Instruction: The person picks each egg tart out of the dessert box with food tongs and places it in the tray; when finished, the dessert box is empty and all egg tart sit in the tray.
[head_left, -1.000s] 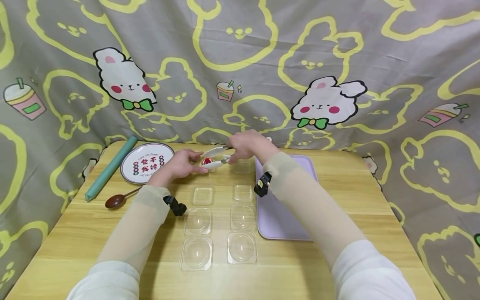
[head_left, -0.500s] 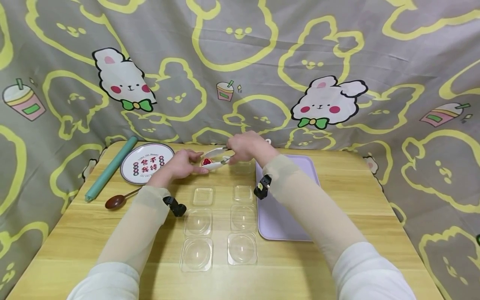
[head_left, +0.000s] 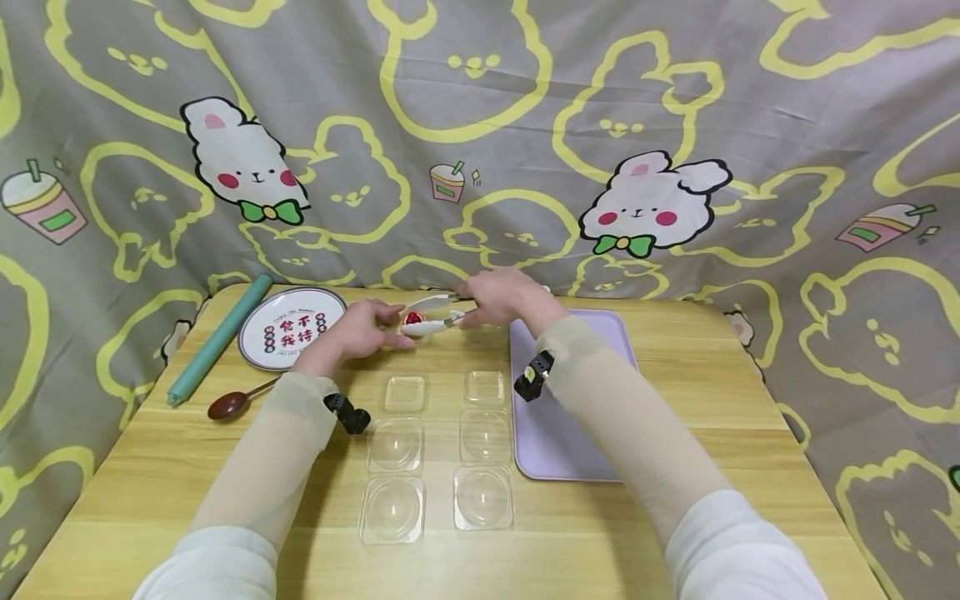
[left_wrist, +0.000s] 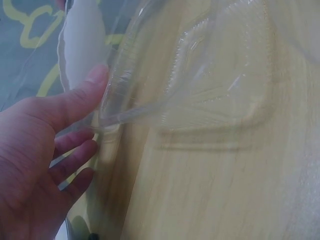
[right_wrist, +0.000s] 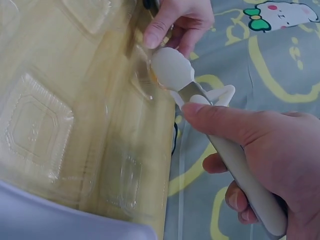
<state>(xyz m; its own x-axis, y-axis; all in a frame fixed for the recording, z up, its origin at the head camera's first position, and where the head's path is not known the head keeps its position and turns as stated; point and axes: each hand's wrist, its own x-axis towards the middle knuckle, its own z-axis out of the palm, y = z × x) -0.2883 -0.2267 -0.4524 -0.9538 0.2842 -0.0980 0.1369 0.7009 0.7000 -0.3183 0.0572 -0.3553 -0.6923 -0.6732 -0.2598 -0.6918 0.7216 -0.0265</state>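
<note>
At the back of the table, my right hand [head_left: 501, 296] grips a pair of tongs [right_wrist: 245, 175] with white spoon-like tips. The tips straddle a small round tart [head_left: 413, 318] with a red topping, low in a clear plastic container [left_wrist: 122, 87]. My left hand [head_left: 362, 328] holds that container by its left side. In the left wrist view, its thumb lies on the container wall with the other fingers below, and a white tong tip [left_wrist: 84, 45] shows behind. A white tip hides most of the tart in the right wrist view.
Several clear containers [head_left: 395, 446] stand in two columns nearer me. Right of them lies a lilac tray [head_left: 558, 442], partly under my right arm. On the left are a white plate [head_left: 257, 321], a teal roll [head_left: 217, 343] and a dark brown spoon [head_left: 228, 406].
The right hand has shifted slightly to the right with the tongs. The left hand, tart and containers stay where they were, and the whole head view has drifted a little.
</note>
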